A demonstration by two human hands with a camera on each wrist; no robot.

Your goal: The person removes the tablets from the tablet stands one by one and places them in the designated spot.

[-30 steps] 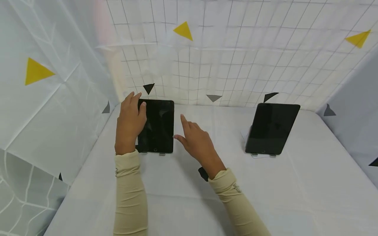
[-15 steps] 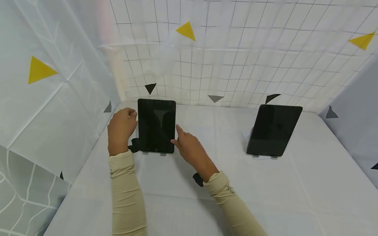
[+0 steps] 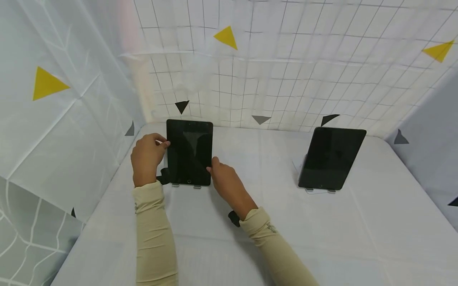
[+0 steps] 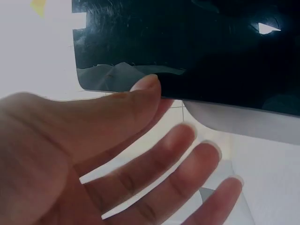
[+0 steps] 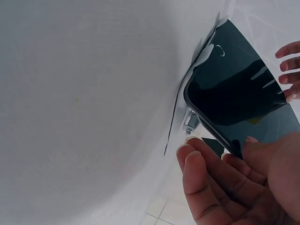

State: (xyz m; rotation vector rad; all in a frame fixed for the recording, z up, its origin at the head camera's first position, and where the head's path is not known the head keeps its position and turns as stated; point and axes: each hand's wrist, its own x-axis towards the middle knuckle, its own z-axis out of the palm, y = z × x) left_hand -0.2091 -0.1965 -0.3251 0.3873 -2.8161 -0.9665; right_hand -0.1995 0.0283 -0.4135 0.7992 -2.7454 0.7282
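A black tablet leans upright on a stand at the back left of the white table, its screen dark. At its left edge my left hand pinches it, the thumb on the front; the left wrist view shows the index finger behind and the other fingers spread. My right hand pinches the lower right edge between thumb and index finger. In the right wrist view, small lips of the stand hold the tablet's bottom, and a metal hinge shows behind. Most of the stand is hidden.
Another dark tablet leans on a similar stand at the right, with a thin cable by its foot. White sheeting with grid lines and yellow triangles rises behind the table. Side sheets close off left and right.
My left hand has come down from the tablet's upper left corner to its left edge and taken hold there. The right hand has moved left and down to grip the right edge.
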